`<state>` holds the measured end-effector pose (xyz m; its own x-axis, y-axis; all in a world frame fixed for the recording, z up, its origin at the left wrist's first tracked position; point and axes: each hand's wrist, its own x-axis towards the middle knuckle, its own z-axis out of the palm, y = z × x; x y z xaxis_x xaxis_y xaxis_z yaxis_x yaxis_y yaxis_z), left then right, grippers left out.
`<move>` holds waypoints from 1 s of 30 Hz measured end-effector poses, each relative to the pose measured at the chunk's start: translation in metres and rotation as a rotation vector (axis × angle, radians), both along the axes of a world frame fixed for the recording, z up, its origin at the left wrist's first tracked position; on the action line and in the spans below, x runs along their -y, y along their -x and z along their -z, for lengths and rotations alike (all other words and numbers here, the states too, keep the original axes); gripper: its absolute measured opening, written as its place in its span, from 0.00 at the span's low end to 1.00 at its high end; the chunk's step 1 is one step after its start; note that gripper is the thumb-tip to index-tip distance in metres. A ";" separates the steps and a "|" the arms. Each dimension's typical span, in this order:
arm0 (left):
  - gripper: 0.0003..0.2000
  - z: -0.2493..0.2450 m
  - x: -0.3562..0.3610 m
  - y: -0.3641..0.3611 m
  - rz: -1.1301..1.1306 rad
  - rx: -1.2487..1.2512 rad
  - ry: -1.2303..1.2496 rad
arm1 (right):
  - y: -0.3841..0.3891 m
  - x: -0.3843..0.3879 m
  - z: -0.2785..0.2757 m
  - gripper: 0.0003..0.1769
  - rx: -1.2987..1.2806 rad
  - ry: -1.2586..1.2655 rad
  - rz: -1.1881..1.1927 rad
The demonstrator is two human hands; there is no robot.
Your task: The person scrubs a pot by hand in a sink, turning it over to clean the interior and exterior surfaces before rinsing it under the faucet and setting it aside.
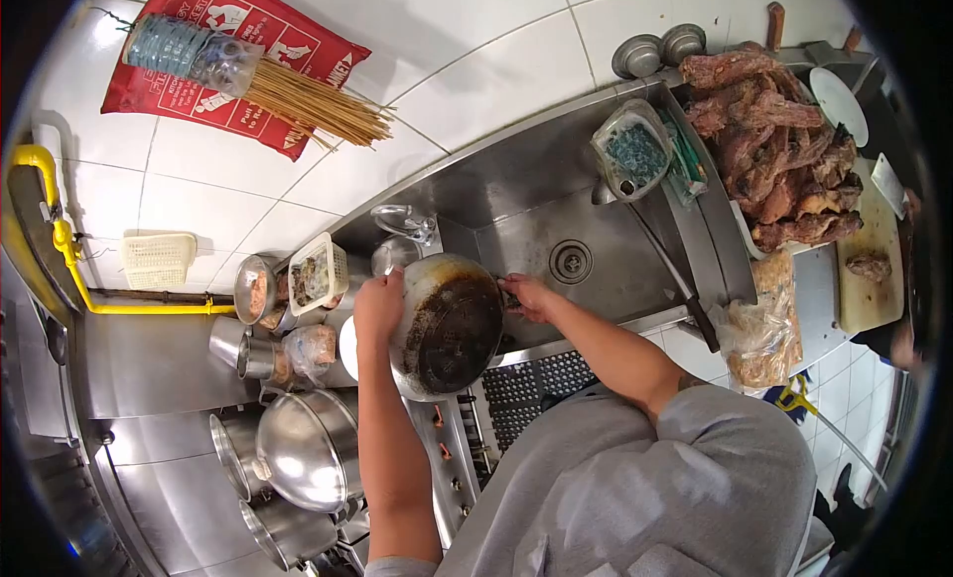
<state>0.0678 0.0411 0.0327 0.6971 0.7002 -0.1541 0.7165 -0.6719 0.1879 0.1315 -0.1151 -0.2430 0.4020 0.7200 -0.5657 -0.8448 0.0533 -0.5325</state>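
Observation:
A pot (452,329) with a blackened, stained base hangs tilted between my hands, its bottom turned toward the camera. On its left rim my left hand (380,304) is closed, thumb up. My right hand (528,297) grips the pot's right side, near a dark handle. The pot is beside the left end of the steel sink (536,241), just below the faucet (405,222). Its inside is hidden.
Cooked meat (774,145) is piled at the right, by a cutting board (872,244) and a partly visible person (905,344). A long-handled tool (670,269) leans across the sink. Large steel pots (310,448) stand lower left, beside the stove (452,448).

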 end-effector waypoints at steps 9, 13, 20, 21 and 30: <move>0.26 0.000 -0.002 0.000 -0.019 -0.024 -0.030 | -0.014 0.006 -0.052 0.21 0.571 0.032 0.016; 0.25 -0.002 0.005 0.000 -0.052 -0.025 -0.047 | 0.000 -0.037 -0.066 0.11 0.753 0.026 0.342; 0.26 -0.009 0.014 0.006 -0.062 -0.056 -0.074 | 0.004 -0.035 -0.155 0.09 1.157 -0.024 0.353; 0.27 -0.011 0.018 0.006 -0.075 -0.053 -0.064 | -0.007 -0.039 -0.133 0.08 0.990 0.096 0.277; 0.26 -0.003 0.009 0.007 -0.091 -0.048 -0.057 | 0.011 -0.039 -0.170 0.08 1.182 -0.013 0.376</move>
